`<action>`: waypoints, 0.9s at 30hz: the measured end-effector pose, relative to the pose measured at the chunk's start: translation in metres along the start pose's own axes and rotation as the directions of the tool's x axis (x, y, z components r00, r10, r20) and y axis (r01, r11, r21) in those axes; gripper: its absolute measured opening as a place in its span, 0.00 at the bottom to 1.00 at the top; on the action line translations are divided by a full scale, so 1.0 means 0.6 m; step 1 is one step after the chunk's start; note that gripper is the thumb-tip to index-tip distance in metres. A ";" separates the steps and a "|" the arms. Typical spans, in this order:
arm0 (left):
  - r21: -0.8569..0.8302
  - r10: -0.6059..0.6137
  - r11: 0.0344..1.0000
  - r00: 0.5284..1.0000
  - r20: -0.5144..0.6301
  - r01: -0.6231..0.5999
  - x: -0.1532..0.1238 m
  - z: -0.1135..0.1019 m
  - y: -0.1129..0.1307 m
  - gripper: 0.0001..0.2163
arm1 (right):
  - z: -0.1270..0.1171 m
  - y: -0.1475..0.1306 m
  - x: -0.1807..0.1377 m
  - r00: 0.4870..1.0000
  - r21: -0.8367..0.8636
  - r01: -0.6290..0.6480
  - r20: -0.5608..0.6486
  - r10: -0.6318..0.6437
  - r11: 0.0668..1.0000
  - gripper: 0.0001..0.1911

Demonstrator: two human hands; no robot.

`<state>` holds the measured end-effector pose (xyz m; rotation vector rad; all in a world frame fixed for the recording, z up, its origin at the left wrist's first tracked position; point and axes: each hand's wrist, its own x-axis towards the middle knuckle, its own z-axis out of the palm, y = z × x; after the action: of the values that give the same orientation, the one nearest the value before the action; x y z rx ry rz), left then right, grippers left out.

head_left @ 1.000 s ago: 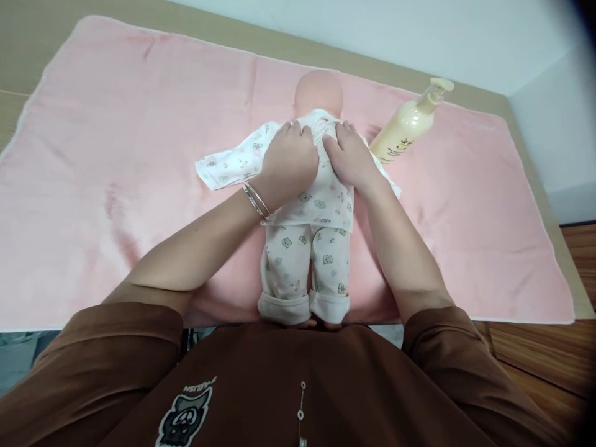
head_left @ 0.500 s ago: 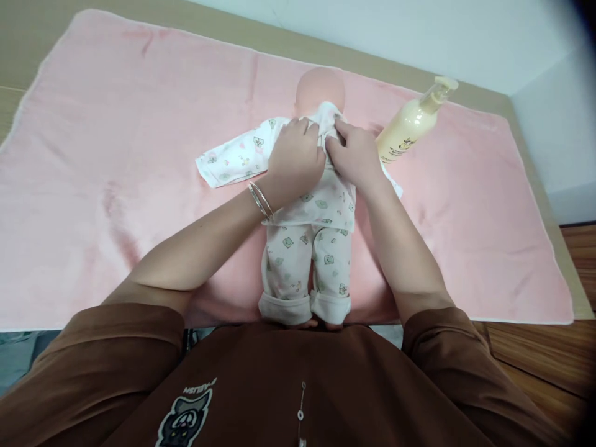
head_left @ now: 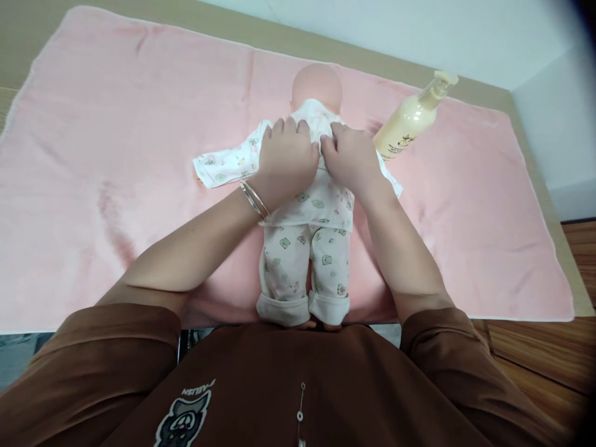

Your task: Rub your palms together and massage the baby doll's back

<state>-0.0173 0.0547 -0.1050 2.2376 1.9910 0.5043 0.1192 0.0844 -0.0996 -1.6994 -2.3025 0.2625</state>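
Note:
A bald baby doll (head_left: 316, 85) lies lengthwise in front of me, its head away from me and its feet at the table's near edge. It wears a white printed shirt (head_left: 321, 205) and matching trousers (head_left: 286, 254) with turned-up cuffs. My left hand (head_left: 289, 155), with two silver bangles at the wrist, is closed on the shirt at the upper body, knuckles up. Beside it my right hand (head_left: 351, 155) pinches the shirt between thumb and curled fingers. Both thumbs meet the cloth near the middle. The fingertips are partly hidden. The shirt's collar is bunched against the head.
A pink blanket (head_left: 153, 124) spreads under the doll over a wooden table (head_left: 363, 59). A pale yellow pump bottle (head_left: 410, 121) lies tilted right of the doll, near one sleeve. A white wall (head_left: 465, 37) stands behind. Brown wooden boards (head_left: 540, 347) show at lower right.
My left hand has shifted slightly left, its fingers lying farther over the shirt. My right hand has moved a little left and down. The collar cloth has spread wider below the head.

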 end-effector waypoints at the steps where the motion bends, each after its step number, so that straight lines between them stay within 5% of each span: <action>1: 0.007 0.016 1.000 1.000 0.013 -0.016 -0.011 -0.006 0.008 0.15 | 0.005 0.012 0.010 1.000 0.046 0.007 0.004 -0.007 0.999 0.22; 6: -0.174 0.116 0.976 0.989 -0.088 -0.130 0.007 0.005 -0.016 0.08 | 0.020 0.025 0.018 0.999 0.067 -0.006 0.048 0.002 0.998 0.32; 10: -0.310 0.016 0.950 0.997 -0.078 -0.039 0.056 0.035 -0.057 0.08 | 0.017 -0.009 -0.012 0.997 0.016 0.074 -0.018 -0.073 0.997 0.30; 15: -0.248 -0.062 0.968 0.991 -0.117 0.031 0.057 0.055 -0.053 0.13 | 0.021 0.002 0.007 1.000 0.059 0.014 -0.015 -0.013 0.998 0.25; 19: -0.243 -0.067 0.969 0.989 -0.134 0.033 0.051 0.064 -0.050 0.13 | 0.035 0.027 0.033 0.996 0.062 -0.083 -0.038 0.085 0.995 0.31; 27: -0.339 -0.087 0.940 0.984 -0.158 0.028 0.053 0.066 -0.057 0.14 | 0.047 0.030 0.030 0.993 0.070 -0.036 -0.114 0.044 0.997 0.36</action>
<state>-0.0348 0.0961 -0.1466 1.9806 1.8653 0.9774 0.1216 0.1076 -0.1299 -1.6839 -2.1545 0.2408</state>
